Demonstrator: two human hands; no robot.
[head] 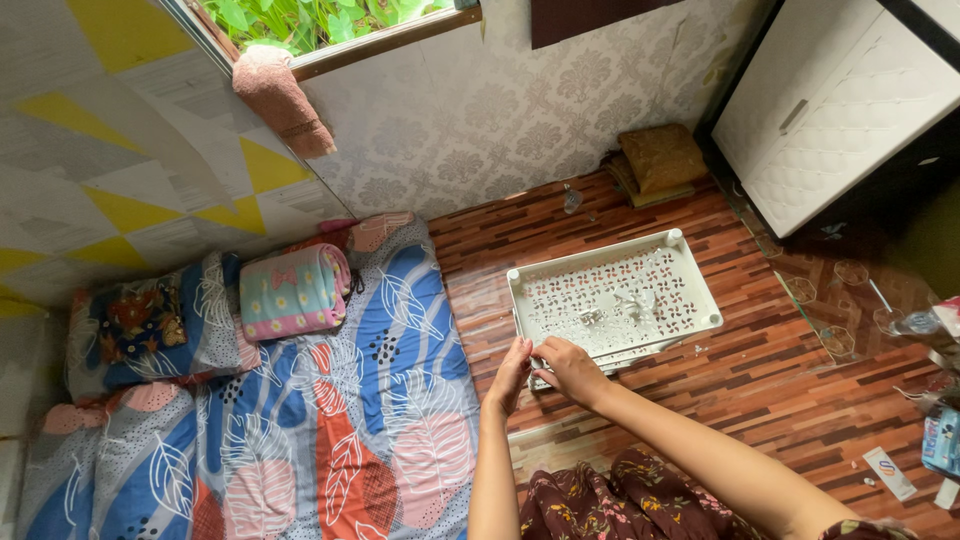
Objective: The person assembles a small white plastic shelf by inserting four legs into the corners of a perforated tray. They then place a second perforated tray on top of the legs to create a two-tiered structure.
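Nearest, two bare forearms reach forward over a lap in dark floral cloth. The left hand point(511, 372) is raised with fingers straight and close together, touching nothing clearly, just beside the tray's near corner. The right hand point(570, 368) curls its fingers at the near edge of the tray point(690, 300); it seems to grip that edge or a second piece beneath it, though the view is too small to be sure.

The tray is white plastic, rectangular, pierced with a cut-out pattern, with round sockets at its corners; it lies on the wood-pattern floor point(780, 400), with a few small clear bits on it. One mattress point(330, 430) lies left, with one rolled blanket point(293, 292) and one pillow point(150, 325). Farther off: one brown cushion point(660, 158), one white cabinet point(840, 100), one towel point(283, 100) on the sill.
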